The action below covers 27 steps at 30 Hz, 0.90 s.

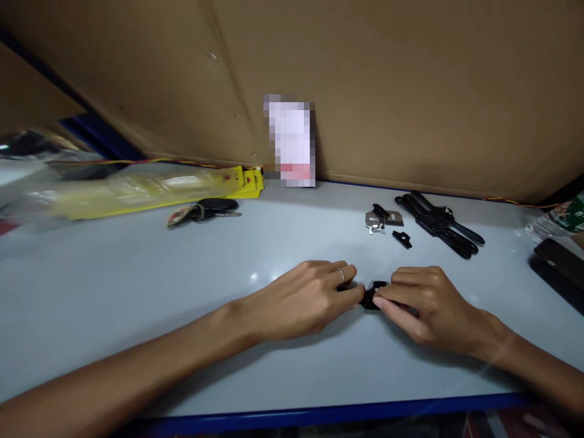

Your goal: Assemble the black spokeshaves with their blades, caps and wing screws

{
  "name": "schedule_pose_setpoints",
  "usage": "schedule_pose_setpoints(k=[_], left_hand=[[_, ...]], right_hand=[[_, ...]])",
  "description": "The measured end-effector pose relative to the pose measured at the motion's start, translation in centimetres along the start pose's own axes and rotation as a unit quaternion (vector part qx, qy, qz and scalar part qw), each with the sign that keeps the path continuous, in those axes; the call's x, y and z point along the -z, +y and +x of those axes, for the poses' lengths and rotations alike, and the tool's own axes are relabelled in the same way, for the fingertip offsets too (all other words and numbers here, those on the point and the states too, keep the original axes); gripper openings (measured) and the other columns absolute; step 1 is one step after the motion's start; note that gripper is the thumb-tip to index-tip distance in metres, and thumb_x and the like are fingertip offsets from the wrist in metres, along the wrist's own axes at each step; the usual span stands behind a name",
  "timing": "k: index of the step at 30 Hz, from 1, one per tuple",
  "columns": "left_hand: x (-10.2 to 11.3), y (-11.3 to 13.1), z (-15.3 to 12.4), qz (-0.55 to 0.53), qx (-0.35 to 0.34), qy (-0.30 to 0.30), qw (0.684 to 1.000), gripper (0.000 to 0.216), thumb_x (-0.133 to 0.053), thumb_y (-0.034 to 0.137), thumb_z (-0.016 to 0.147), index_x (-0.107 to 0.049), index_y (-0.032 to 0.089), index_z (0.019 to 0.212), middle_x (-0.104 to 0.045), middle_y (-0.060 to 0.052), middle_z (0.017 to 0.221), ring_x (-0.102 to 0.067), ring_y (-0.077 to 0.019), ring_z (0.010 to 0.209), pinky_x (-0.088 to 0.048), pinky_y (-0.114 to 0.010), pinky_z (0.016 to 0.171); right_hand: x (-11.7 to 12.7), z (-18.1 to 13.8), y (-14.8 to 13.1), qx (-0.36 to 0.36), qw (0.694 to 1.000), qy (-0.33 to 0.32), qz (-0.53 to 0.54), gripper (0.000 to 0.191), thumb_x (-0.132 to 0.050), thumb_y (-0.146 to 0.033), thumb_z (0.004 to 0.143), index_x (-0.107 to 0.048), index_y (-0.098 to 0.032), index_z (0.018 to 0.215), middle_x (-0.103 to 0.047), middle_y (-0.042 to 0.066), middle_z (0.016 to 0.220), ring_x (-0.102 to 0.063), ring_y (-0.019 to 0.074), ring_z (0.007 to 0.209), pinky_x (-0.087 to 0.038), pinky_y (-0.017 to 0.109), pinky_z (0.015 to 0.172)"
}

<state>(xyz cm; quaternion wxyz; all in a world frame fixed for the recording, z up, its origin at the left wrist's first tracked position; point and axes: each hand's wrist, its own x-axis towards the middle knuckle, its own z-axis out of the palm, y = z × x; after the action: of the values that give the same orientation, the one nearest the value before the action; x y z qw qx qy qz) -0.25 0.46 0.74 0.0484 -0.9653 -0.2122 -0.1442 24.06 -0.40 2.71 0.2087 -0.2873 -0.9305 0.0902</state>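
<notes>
Both of my hands rest on a pale grey table [137,292] and meet over a small black part [374,294]. My left hand [310,298], with a ring on one finger, pinches the part from the left with curled fingers. From the right, my right hand [424,304] grips the same part between thumb and fingers. Most of the part is hidden by my fingertips.
Behind my hands lie small black and metal pieces [383,220] and several black straps [438,224]. A key with a fob [205,210] and a yellow packet in clear plastic [150,188] lie at the back left. A dark case [559,267] sits at the right edge. Cardboard walls [365,73] stand behind.
</notes>
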Motion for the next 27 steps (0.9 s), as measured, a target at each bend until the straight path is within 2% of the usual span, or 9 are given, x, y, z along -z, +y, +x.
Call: schedule_pose_setpoints(k=[3,5,9,13,17,20,24,27], left_hand=[[-0.1,0.0,-0.1,-0.002,0.001,0.0,1.0,0.018,-0.044,0.012,0.101,-0.06,0.017,0.094,-0.058,-0.002,0.082,-0.052,-0.015,0.065,-0.042,-0.031,0.056],[-0.1,0.0,-0.1,0.001,-0.002,-0.002,1.0,0.017,-0.046,0.012,0.1,-0.061,0.017,0.097,-0.058,-0.003,0.083,-0.052,-0.0153,0.065,-0.043,-0.031,0.056],[-0.2,0.0,-0.2,0.008,-0.005,-0.005,1.0,0.016,-0.047,0.012,0.1,-0.061,0.017,0.096,-0.06,-0.003,0.084,-0.054,-0.015,0.067,-0.045,-0.031,0.057],[-0.2,-0.1,-0.2,0.014,-0.005,-0.006,1.0,0.015,-0.046,0.014,0.1,-0.06,0.018,0.095,-0.061,-0.003,0.085,-0.056,-0.0154,0.069,-0.046,-0.03,0.058],[-0.1,-0.1,-0.1,0.01,0.0,-0.006,1.0,0.013,-0.047,0.02,0.103,-0.06,0.017,0.103,-0.062,-0.003,0.086,-0.057,-0.0155,0.067,-0.046,-0.03,0.058],[-0.1,0.1,-0.1,-0.017,0.031,-0.014,0.999,0.016,-0.047,0.026,0.104,-0.056,0.016,0.113,-0.065,-0.002,0.087,-0.062,-0.0165,0.068,-0.049,-0.03,0.06],[-0.2,0.2,-0.2,-0.016,0.049,-0.035,0.998,0.038,-0.046,0.028,0.105,-0.042,0.012,0.14,-0.07,-0.004,0.092,-0.067,-0.0194,0.073,-0.052,-0.033,0.063],[-0.3,0.2,-0.2,0.0,0.033,-0.036,0.999,0.036,-0.044,0.029,0.106,-0.046,0.012,0.138,-0.07,-0.004,0.088,-0.066,-0.0194,0.07,-0.052,-0.033,0.062]], right_hand=[[-0.1,0.1,0.3,-0.026,0.999,0.011,-0.02,0.036,-0.047,-0.022,0.103,-0.07,-0.017,0.075,-0.056,0.0,0.062,-0.046,0.013,0.058,-0.032,0.03,0.057],[-0.2,0.1,0.6,-0.044,0.999,0.014,-0.029,0.037,-0.047,-0.022,0.103,-0.068,-0.017,0.073,-0.057,0.0,0.061,-0.046,0.0132,0.058,-0.032,0.031,0.057],[-0.1,0.0,0.5,-0.04,0.998,-0.025,0.031,0.04,-0.048,-0.023,0.101,-0.063,-0.019,0.065,-0.055,-0.001,0.059,-0.042,0.0119,0.055,-0.031,0.03,0.056],[-0.3,0.1,0.5,-0.055,0.998,-0.015,0.034,0.035,-0.048,-0.024,0.102,-0.07,-0.019,0.076,-0.06,0.0,0.064,-0.048,0.0122,0.058,-0.033,0.03,0.059],[-0.1,0.1,1.6,-0.108,0.994,0.002,0.008,0.034,-0.049,-0.023,0.102,-0.071,-0.018,0.076,-0.064,0.002,0.07,-0.053,0.0143,0.066,-0.035,0.03,0.064],[0.1,0.2,2.4,-0.148,0.987,-0.019,0.066,0.033,-0.051,-0.023,0.102,-0.069,-0.018,0.075,-0.063,0.002,0.073,-0.054,0.0144,0.07,-0.037,0.029,0.067],[-0.1,0.5,2.3,-0.158,0.975,-0.033,0.149,0.032,-0.05,-0.024,0.102,-0.067,-0.018,0.075,-0.061,0.0,0.074,-0.053,0.013,0.069,-0.037,0.028,0.067],[-0.3,0.6,1.9,-0.163,0.972,-0.041,0.164,0.04,-0.05,-0.025,0.103,-0.058,-0.018,0.064,-0.056,-0.001,0.071,-0.048,0.0118,0.064,-0.035,0.028,0.064]])
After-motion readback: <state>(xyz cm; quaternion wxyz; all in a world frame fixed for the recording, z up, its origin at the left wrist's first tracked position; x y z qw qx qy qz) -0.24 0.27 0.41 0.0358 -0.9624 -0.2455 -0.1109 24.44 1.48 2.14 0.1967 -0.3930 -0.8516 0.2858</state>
